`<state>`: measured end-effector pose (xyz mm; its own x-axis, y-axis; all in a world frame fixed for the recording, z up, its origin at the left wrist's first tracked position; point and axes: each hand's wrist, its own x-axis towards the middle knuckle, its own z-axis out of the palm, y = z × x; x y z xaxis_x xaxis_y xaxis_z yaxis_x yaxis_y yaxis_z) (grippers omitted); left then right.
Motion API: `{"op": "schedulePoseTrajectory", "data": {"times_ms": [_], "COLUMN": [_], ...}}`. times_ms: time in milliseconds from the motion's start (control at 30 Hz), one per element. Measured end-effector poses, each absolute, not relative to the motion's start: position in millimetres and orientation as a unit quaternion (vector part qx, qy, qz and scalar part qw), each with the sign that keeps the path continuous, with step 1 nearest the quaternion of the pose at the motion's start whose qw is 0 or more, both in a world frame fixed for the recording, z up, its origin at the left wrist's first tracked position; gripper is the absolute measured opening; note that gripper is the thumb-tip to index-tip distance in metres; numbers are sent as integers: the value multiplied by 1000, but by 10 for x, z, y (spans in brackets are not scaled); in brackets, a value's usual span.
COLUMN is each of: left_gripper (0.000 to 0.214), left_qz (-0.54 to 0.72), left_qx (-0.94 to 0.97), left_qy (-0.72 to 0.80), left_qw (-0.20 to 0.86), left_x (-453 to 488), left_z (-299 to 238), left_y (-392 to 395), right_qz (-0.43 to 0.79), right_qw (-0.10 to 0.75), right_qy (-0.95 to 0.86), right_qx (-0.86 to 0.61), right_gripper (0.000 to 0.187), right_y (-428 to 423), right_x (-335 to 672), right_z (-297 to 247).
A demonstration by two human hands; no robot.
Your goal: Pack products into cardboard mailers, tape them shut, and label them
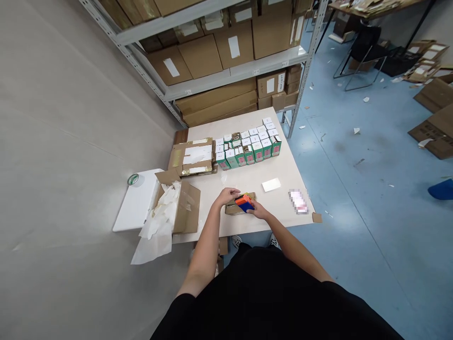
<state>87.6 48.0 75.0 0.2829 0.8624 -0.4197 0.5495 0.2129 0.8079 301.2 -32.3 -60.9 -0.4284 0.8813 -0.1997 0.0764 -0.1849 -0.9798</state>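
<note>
My right hand (259,210) grips a small orange-and-blue block-shaped item (244,203) with a dark edge and a bit of yellow at its top; its exact kind is not clear. Beneath it, a small open cardboard box (233,209) rests near the front of the table. My left hand (227,195) is at the upper left of the item, its fingers stretched out towards its top edge. Whether those fingertips touch the item or the box is too small to tell. A flat white rectangular piece (271,184) lies beyond my right hand.
Rows of green-and-white boxes (256,148) stand at the back of the table (286,172), beside flattened cardboard (193,156). A carton of white paper (164,203) sits left. A blurred phone-like object (298,201) lies right. Shelving (244,66) rises behind.
</note>
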Motion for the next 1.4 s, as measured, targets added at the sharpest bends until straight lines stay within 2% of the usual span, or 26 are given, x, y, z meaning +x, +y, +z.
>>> {"op": "schedulePoseTrajectory", "data": {"times_ms": [133,267,400,533,767,967,1233,1300,1400], "left_gripper": [30,26,22,25,33,29,27,27,29], "left_qz": [119,107,157,173,255,285,352,366,370], "left_qx": [630,659,675,630,534,546,572,552,508], "left_qy": [576,595,606,625,627,663,688,702,716], "left_qw": [507,447,391,426,506,426,274,263,305], "left_x": [883,902,950,974,941,983,602,445,246], "left_z": [777,780,757,730,670,752,1304,1309,1122], "left_y": [488,444,361,271,94,-7,-5,0,-11], "right_qz": [633,614,589,560,551,555,553,537,485], "right_qw": [314,282,275,268,292,280,269,249,218], "right_qy": [-570,-587,-603,-614,-602,-618,-629,-642,-666], "right_qx": [-420,-446,-463,-487,-498,-481,-476,-488,-524], "right_gripper": [58,55,51,46,47,46,51,53,54], "right_y": [-301,-319,-354,-392,-409,-326,-291,-279,-235], "right_x": [3020,3010,2999,3001,3039,3113,3380,3445,3503], "right_z": [-604,-584,-532,-436,-281,-101,33,77,157]}}
